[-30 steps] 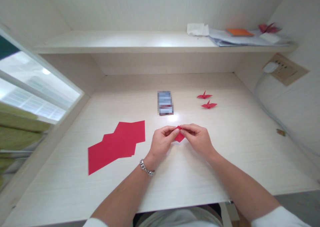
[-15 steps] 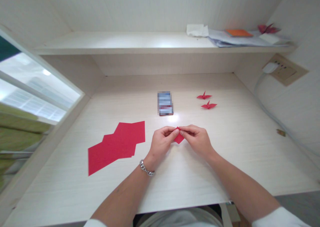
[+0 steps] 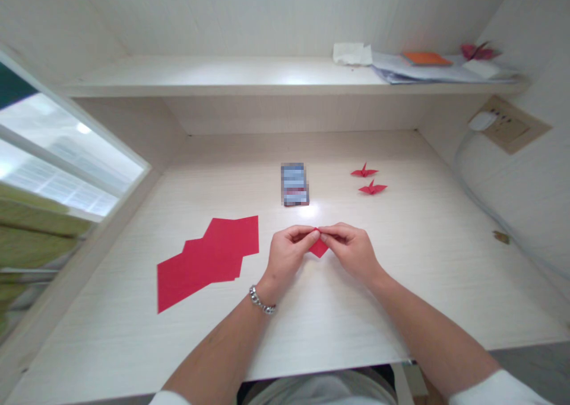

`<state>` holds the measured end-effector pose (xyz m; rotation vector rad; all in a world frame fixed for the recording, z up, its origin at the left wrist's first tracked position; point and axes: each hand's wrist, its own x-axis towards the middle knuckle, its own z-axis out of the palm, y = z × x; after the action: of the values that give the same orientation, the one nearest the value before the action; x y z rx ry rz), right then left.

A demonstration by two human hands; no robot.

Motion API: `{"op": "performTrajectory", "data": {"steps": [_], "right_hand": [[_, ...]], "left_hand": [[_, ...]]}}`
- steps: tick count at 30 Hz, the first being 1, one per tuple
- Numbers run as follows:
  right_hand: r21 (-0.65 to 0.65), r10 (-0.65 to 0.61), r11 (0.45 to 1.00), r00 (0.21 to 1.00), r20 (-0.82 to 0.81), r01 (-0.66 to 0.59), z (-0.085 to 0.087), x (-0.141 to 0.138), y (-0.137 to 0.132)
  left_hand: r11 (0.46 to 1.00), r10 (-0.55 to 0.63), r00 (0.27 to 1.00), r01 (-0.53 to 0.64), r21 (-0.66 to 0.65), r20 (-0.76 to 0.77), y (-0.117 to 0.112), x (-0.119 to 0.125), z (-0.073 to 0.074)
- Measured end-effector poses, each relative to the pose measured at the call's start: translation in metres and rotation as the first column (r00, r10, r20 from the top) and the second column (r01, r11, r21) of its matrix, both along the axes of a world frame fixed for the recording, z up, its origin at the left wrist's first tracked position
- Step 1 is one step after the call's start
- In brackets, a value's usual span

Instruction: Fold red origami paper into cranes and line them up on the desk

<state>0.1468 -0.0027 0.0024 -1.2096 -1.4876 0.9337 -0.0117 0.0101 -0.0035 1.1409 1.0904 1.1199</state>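
A small folded piece of red paper (image 3: 319,248) is pinched between both hands just above the desk's middle. My left hand (image 3: 288,254), with a metal bracelet at the wrist, grips its left edge with closed fingers. My right hand (image 3: 351,250) pinches its top right edge, fingertips meeting the left hand's. Only the paper's lower corner shows; the rest is hidden behind the fingers.
Several flat red paper sheets (image 3: 209,256) overlap on the pale wooden desk (image 3: 312,316) to the left. A small blurred box (image 3: 294,184) stands behind the hands. Two finished red paper cranes (image 3: 368,179) sit at the back right. A shelf (image 3: 222,75) above carries papers.
Almost nothing moved; the fingers of both hands have shifted slightly on the top edge of the folded red paper.
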Motion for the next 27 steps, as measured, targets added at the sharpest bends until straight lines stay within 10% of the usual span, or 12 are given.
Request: {"op": "performTrajectory", "data": {"steps": [27], "right_hand": [[-0.189, 0.037, 0.977, 0.947, -0.319, -0.102, -0.0064, 0.0006, 0.0044]], "left_hand": [[0.961, -0.07, 0.943, 0.152, -0.232, 0.325, 0.0012, -0.0017, 0.0062]]}}
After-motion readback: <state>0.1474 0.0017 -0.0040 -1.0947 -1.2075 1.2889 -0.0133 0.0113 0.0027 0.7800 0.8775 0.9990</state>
